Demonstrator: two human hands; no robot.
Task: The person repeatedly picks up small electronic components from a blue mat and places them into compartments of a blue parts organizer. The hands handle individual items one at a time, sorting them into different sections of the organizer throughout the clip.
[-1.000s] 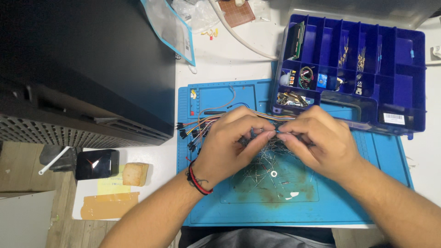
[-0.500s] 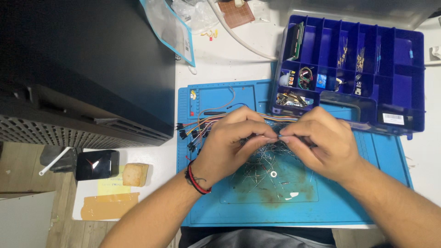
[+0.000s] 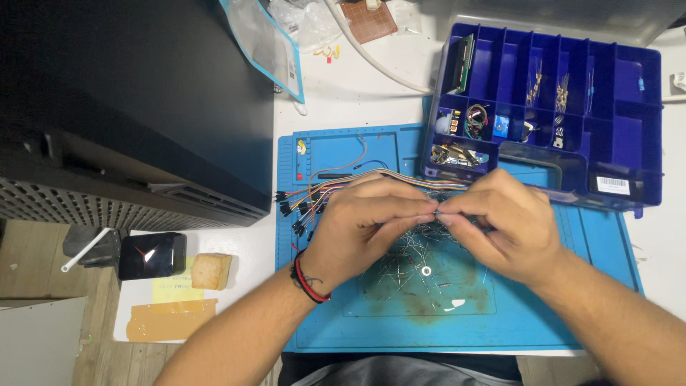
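My left hand (image 3: 364, 225) and my right hand (image 3: 500, 221) meet fingertip to fingertip over a blue work mat (image 3: 343, 314). Both pinch a small thin part between thumb and fingers; the part itself is too small and hidden to name. A red and black band circles my left wrist. Under the hands lies a scatter of thin metal leads (image 3: 407, 268) with a small ring among them. A bundle of coloured jumper wires (image 3: 307, 200) runs across the mat behind my hands, its black plugs fanned out at the left.
A dark blue compartment box (image 3: 614, 136) with small electronic parts stands at the back right. A large black case (image 3: 128, 107) fills the left. A small black device (image 3: 150, 255), a tan sponge (image 3: 211, 271) and yellow paper lie at the front left. Plastic bags sit at the back.
My hands have stayed joined over the mat, with only slight shifts of the fingers.
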